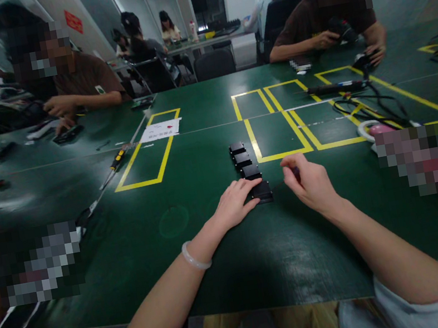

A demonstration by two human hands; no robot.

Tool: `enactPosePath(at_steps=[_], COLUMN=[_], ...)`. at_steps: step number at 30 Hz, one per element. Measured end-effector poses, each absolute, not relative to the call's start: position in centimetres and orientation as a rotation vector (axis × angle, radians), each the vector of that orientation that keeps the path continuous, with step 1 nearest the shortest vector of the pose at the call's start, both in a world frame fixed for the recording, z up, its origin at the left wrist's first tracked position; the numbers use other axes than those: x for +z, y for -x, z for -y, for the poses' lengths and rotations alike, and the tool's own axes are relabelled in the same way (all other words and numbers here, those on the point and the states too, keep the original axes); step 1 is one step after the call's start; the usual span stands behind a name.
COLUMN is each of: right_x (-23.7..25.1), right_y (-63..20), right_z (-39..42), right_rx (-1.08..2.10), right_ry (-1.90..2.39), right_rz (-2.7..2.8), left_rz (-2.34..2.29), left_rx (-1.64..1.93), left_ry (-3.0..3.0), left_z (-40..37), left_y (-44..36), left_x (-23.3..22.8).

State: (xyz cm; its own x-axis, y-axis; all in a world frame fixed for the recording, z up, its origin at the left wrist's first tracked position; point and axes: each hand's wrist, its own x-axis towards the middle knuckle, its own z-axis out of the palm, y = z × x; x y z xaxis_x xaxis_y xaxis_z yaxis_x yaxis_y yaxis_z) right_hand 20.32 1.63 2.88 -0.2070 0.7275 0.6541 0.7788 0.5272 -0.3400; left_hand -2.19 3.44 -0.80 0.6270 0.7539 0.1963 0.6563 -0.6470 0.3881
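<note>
While the left hand [235, 203] lay flat and open on the nearest black box [261, 191], last of a row of four on the green table [201, 257], the right hand [311, 184] pinched a thin tool [289, 177] beside it; a slip of the tool could probably nudge the row askew.

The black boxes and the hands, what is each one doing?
Black boxes: four in a row, lying flat.
Nearest box: under left fingertips.
Left hand: open, resting on it.
Right hand: pinching a thin tool.
Screwdriver: lying untouched.
</note>
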Motion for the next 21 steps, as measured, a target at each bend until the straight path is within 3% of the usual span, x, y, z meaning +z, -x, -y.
enactPosePath(at_steps=[21], right_x=[3.08], right_y=[-20.29], right_z=[-1.59], right_rx=[-0.051], right_ry=[1.226], right_rz=[1.968], left_rz=[-1.141], left_rx=[0.507], left_ry=[-2.571], left_z=[-3.47], left_y=[2.21], left_x=[-0.86])
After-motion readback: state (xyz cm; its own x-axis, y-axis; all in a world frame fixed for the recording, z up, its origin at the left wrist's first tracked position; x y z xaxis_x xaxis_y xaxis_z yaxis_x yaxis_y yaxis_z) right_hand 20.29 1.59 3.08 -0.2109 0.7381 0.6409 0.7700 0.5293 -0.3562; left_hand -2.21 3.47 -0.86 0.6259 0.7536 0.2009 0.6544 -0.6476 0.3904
